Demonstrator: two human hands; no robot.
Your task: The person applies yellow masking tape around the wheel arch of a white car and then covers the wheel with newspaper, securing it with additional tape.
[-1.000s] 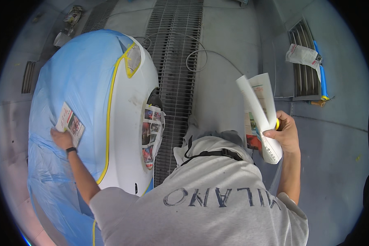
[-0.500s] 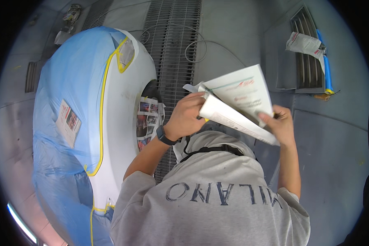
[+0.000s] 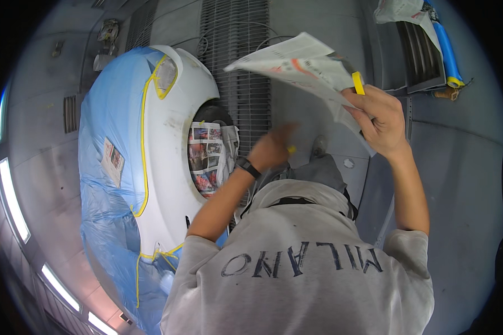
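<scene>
My right hand (image 3: 379,120) is closed on a folded sheet of newspaper (image 3: 304,64), raised in front of me with its far end spread out to the left. A yellow tape roll (image 3: 358,83) shows at the fingers of that same hand, against the paper. My left hand (image 3: 271,149) is smeared by motion, lower and apart from the newspaper; a small yellow patch shows beside it, too blurred to name. To the left stands a white car body (image 3: 167,137), partly covered by blue plastic film (image 3: 109,111) edged with yellow tape (image 3: 143,145).
Printed paper (image 3: 205,156) covers the wheel in the car's arch. A floor grating (image 3: 235,33) runs ahead of me, with a hose (image 3: 257,23) across it. At the far right, a blue roll (image 3: 446,47) and paper stand by a vent (image 3: 422,56).
The newspaper has opened out and risen, now in my right hand alone. My left hand has let go of it and dropped lower. The view has shifted somewhat.
</scene>
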